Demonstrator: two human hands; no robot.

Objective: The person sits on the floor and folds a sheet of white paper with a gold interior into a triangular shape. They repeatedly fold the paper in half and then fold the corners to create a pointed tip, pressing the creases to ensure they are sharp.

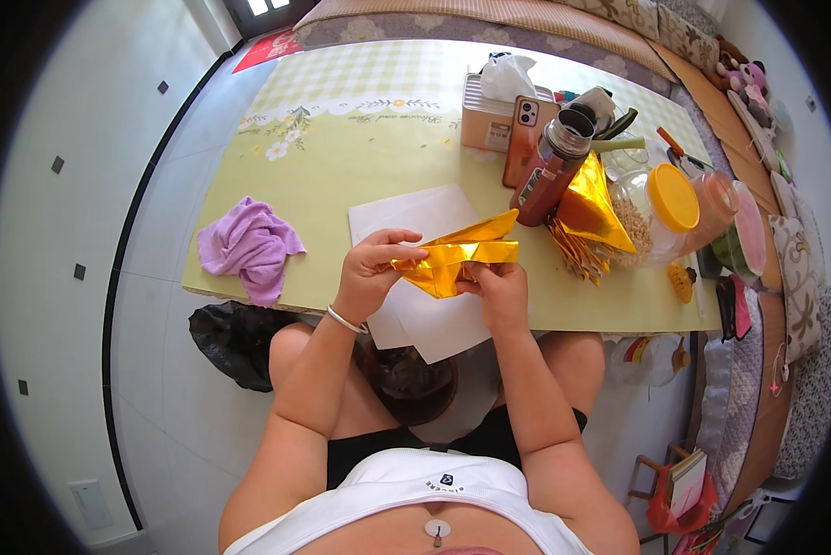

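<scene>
A sheet of shiny gold foil paper (448, 264), partly folded with creased flaps, is held up between my two hands over the table's near edge. My left hand (378, 268) pinches its left end, a bangle round the wrist. At the lower right side, the fingers and thumb of my right hand (497, 289) close on the paper. Beneath both hands lie white paper sheets (406, 211), some overhanging the edge. Right of my hands, a stack of folded gold paper pieces (593, 217) rests beside a dark red thermos (552, 166) standing open.
A purple cloth (249, 248) lies crumpled at the table's left. Behind the thermos are a phone (527, 139) and a tissue box (487, 120). A yellow-lidded jar (661, 203) and other containers crowd the right side. Below the table are a black bag (235, 344) and a dark round container (406, 388).
</scene>
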